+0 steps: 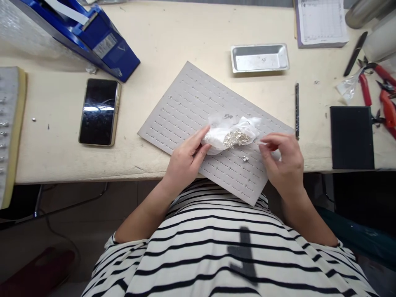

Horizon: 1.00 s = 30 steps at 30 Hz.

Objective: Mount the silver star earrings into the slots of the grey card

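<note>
Bag (213, 142), white, over right half of board (182, 107); silvery pieces (236, 138) heaped in its folds, loose piece (245, 158) just nearer you. Your left hand (185, 161) pinches bag's left end; your right hand (286, 161) bunched at right end, can't tell what it holds. Bag probably light, soft; pieces slippery, spill easily. Hold bag by left end, pieces singly by edges.
</note>
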{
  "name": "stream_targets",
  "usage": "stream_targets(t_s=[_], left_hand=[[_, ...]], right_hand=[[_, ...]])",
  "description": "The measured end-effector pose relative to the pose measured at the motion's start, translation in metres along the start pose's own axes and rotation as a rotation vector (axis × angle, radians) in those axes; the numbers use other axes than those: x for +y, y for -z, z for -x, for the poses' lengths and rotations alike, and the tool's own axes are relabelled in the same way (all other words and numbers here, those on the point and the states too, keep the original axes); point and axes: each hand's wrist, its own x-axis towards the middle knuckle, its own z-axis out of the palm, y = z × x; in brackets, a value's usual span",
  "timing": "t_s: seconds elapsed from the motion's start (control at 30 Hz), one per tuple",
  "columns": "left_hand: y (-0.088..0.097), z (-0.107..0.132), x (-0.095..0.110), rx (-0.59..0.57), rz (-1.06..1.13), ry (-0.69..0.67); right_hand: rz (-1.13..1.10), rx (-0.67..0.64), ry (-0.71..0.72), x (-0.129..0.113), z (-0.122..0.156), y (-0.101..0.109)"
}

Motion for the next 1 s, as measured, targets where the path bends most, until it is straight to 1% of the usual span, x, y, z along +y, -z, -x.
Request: stream_targets(t_s=[0.07, 0.13, 0.17, 0.27, 0.37, 0.47, 0.57, 0.63, 0.67, 0.73, 0.8, 0.87, 1.0], left_hand=[[0.001, -0.004, 0.001, -0.013, 0.030, -0.014], [0.001, -0.011, 0.002, -0.013, 0.070, -0.043], [0.001, -0.015, 0.002, -0.009, 0.094, -0.061], [-0.004, -0.027, -0.001, 0.001, 0.205, -0.112], [-0.007, -0.037, -0.007, 0.018, 0.290, -0.128], [-0.003, -0.043, -0.012, 0.049, 0.222, -0.051], [0.008, -0.046, -0.013, 0.057, 0.047, 0.054], [0.015, -0.048, -0.012, 0.010, -0.038, 0.100], [0.018, -0.050, -0.010, -0.021, -0.044, 0.117], [0.022, -0.053, -0.007, -0.056, 0.016, 0.125], [0.024, -0.058, -0.003, -0.033, 0.111, 0.079], [0.026, -0.064, 0.002, 0.030, 0.145, -0.022], [0.034, -0.079, 0.009, 0.157, 0.056, -0.225]], right_hand=[[-0.027, -0.010, -0.135, 0.004, -0.009, 0.000], [-0.072, -0.109, -0.247, 0.009, -0.021, -0.001], [-0.101, -0.164, -0.278, 0.012, -0.028, -0.003], [-0.202, -0.245, -0.302, 0.015, -0.047, -0.009], [-0.323, -0.252, -0.308, 0.011, -0.060, -0.012], [-0.394, -0.194, -0.262, 0.006, -0.066, -0.011], [-0.403, -0.143, -0.174, 0.001, -0.067, -0.008], [-0.395, -0.130, -0.118, -0.002, -0.068, -0.006], [-0.394, -0.127, -0.098, -0.003, -0.069, -0.006], [-0.401, -0.123, -0.074, -0.004, -0.070, -0.005], [-0.413, -0.120, -0.061, -0.005, -0.072, -0.005], [-0.414, -0.115, -0.042, -0.005, -0.073, -0.004], [-0.353, -0.052, 0.018, -0.002, -0.074, 0.001]])
